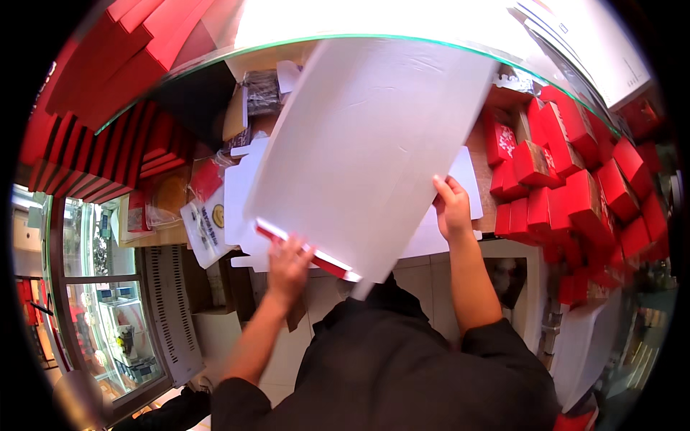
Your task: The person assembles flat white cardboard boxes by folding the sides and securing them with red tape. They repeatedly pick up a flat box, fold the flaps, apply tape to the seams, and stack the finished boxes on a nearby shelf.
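Note:
A large white cardboard sheet (pixel 374 144) is held up at a slant in front of me, over the table. Along its near edge runs a narrow folded flap that shows red (pixel 330 267) on one face. My left hand (pixel 287 269) is closed at this flap, its fingers slightly blurred and its thumb hidden. At the sheet's right edge, my right hand (pixel 453 208) pinches the card between thumb and fingers. Beneath it lies another flat white cut-out (pixel 243 194) with tabs, mostly covered by the raised sheet.
Red boxes (pixel 586 197) are piled at the right end of the table. Stacked red pieces (pixel 90 158) stand at the left, near a printed plastic packet (pixel 205 230). Above the far side runs a glass shelf's green edge (pixel 402 37). A glass-fronted cabinet (pixel 108 287) stands at lower left.

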A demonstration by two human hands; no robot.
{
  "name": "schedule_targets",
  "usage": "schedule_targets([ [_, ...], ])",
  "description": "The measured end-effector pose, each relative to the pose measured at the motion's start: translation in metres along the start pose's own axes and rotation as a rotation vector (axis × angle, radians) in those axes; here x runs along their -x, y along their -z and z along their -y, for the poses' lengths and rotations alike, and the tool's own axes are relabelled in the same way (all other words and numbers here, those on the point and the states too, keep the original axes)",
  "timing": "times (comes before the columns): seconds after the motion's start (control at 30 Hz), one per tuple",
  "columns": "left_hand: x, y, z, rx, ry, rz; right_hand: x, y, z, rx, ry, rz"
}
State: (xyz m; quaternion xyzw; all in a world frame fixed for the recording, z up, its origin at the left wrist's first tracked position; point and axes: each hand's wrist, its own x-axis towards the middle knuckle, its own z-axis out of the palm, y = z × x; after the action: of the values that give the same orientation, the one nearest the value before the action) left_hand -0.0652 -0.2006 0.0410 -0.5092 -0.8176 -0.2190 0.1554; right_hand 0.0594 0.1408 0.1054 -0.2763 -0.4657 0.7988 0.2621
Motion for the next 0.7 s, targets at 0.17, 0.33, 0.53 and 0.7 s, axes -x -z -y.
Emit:
schedule_targets([
  [0.17,-0.091,0.025,0.067,-0.323,0.074,-0.143,0.038,0.024,-0.033,0.031,-0.302,0.023],
  [0.33,-0.091,0.004,0.011,0.135,-0.234,0.073,0.045,-0.007,-0.093,-0.141,-0.383,-0.079],
  [0.53,-0.044,-0.04,0.026,0.065,-0.029,0.246,0.041,-0.026,-0.122,-0.172,-0.494,-0.017],
  [0.7,-0.028,-0.04,0.049,-0.01,-0.05,0.131,0.04,-0.038,-0.129,-0.123,-0.654,0.158],
])
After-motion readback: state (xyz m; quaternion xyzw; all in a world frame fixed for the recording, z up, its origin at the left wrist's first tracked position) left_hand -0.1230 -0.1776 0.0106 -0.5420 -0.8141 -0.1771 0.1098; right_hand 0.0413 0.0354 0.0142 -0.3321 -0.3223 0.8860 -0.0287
